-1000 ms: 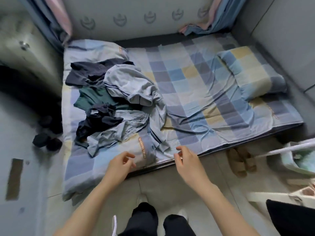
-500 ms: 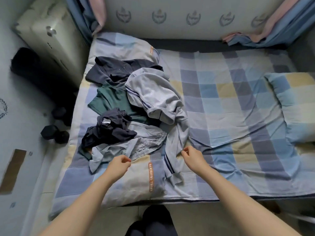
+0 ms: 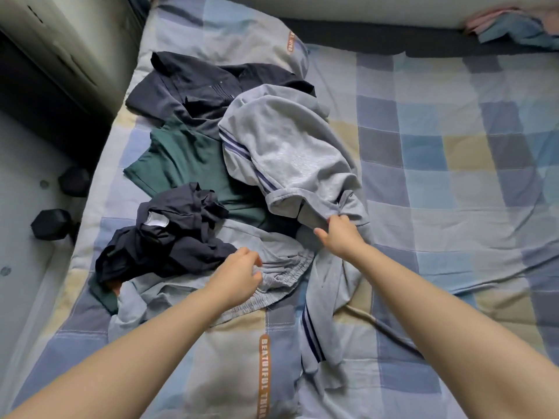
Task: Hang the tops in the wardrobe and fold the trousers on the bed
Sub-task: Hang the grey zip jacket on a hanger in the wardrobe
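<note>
My right hand point(image 3: 340, 235) — grip clenched on a fold of the grey striped trousers point(image 3: 284, 152), which sprawl across the middle of the checked bed point(image 3: 438, 182). My left hand point(image 3: 239, 275) rests with fingers curled at the elastic waistband of the pale grey shorts point(image 3: 272, 267); whether it actually grasps the cloth I cannot tell. Left of these lie a crumpled dark garment point(image 3: 169, 237), a green top point(image 3: 187, 164) and, farther off, a navy top point(image 3: 196, 86).

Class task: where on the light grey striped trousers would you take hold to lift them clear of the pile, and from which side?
Grip the grey striped trousers at their open elastic waistband, from the near side: it faces you, where the right hand already grips.
</note>
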{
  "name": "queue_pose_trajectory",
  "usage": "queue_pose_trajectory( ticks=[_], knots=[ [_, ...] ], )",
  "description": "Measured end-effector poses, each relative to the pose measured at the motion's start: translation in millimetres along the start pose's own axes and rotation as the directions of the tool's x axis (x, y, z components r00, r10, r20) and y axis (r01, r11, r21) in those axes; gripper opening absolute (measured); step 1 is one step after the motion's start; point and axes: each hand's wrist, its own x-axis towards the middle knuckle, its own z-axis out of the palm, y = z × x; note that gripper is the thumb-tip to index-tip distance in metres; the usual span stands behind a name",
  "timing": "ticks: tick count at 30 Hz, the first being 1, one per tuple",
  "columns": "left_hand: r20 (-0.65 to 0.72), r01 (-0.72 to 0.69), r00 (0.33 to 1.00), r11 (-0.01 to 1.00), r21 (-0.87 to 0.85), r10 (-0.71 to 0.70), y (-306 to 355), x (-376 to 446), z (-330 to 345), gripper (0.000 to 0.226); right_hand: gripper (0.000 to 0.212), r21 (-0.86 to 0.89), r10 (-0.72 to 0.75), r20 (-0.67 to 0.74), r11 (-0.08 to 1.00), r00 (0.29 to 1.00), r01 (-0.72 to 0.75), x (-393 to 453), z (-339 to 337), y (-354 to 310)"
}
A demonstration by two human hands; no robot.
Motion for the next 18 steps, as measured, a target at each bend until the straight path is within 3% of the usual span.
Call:
queue_pose_trajectory(
  ticks=[3,7,10,12,18],
  knots=[
    [0.014,0.014,1.0,1.0,0.027,-0.014,-5,32,1,0.028,0.046,-0.206,-0.058,0.11,0.975,0.992,0.08,44,8,-6],
    [0.0,0.018,1.0,1.0,0.022,-0.018,-7,58,7,0.032,0.041,-0.256,-0.051,0.086,0.964,0.995,0.072,84,13,-5],
    [-0.035,0.027,0.999,0.998,-0.051,-0.029,-2,65,12,0.055,0.017,-0.005,-0.167,-0.214,0.985,0.962,0.17,86,17,-3],
    [-0.088,0.064,0.993,0.99,-0.123,-0.075,3,61,17,0.068,0.008,0.187,-0.172,-0.324,0.952,0.93,0.241,64,20,-5],
    [-0.251,0.034,0.953,0.886,-0.462,-0.167,21,36,27,0.084,0.038,0.421,-0.264,-0.185,0.849,0.947,0.319,-59,40,-14]
  ],
)
